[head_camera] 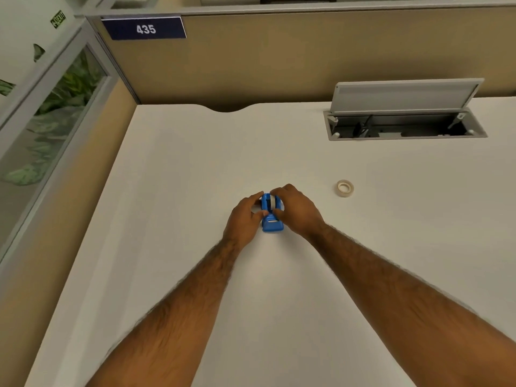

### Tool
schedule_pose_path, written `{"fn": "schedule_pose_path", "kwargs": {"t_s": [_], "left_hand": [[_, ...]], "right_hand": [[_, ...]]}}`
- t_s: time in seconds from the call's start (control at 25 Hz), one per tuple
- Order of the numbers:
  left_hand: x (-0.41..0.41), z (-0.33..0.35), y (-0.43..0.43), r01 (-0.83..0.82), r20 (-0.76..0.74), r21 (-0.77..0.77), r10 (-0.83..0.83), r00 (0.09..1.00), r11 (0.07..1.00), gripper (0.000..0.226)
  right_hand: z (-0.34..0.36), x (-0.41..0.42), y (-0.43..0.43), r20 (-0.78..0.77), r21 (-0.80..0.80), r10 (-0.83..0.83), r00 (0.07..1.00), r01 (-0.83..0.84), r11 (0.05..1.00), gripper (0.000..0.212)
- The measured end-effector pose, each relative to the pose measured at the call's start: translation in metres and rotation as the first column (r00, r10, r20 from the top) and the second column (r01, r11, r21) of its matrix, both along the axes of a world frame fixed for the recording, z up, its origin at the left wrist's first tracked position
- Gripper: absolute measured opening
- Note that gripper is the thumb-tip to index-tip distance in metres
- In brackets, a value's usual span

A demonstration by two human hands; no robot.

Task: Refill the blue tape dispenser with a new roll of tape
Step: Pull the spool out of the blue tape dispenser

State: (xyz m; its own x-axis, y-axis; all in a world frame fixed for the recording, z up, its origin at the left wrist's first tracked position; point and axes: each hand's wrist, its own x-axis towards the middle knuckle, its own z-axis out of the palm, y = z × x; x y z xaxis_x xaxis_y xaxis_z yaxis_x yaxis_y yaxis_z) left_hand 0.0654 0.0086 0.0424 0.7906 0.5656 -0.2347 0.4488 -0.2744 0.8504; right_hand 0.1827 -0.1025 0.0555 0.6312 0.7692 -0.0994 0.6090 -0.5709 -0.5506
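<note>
A small blue tape dispenser (272,224) stands on the white desk (195,169) near the middle, its cutter end toward me. A whitish roll of tape (268,201) sits in its rounded far end. My left hand (245,219) grips the dispenser's left side, fingers at the roll. My right hand (296,209) covers its right side, with fingertips on the top of the roll and thumb near the cutter. A second, pale beige tape roll (345,188) lies flat on the desk to the right, apart from both hands.
An open cable hatch (405,127) with a raised grey lid (405,94) sits in the desk at the back right. A tan partition (279,57) bearing a "435" sign (145,28) runs along the desk's far edge. A glass panel (47,129) stands at the left.
</note>
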Motion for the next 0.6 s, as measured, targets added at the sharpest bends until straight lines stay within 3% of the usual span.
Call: {"fn": "schedule_pose_path", "kwargs": {"t_s": [0.4, 0.6], "left_hand": [[0.0024, -0.0007, 0.0013, -0.015, -0.01, -0.009, 0.014, 1.0, 1.0, 0.051], [-0.0005, 0.0059, -0.0028, -0.158, 0.09, -0.024, 0.159, 0.983, 0.987, 0.047]], "right_hand": [[-0.0008, 0.0023, 0.0045, -0.017, 0.008, -0.029, 0.999, 0.029, 1.0, 0.037], [0.0067, 0.0041, 0.0025, -0.052, 0.103, -0.072, 0.996, 0.077, 0.992, 0.039]]}}
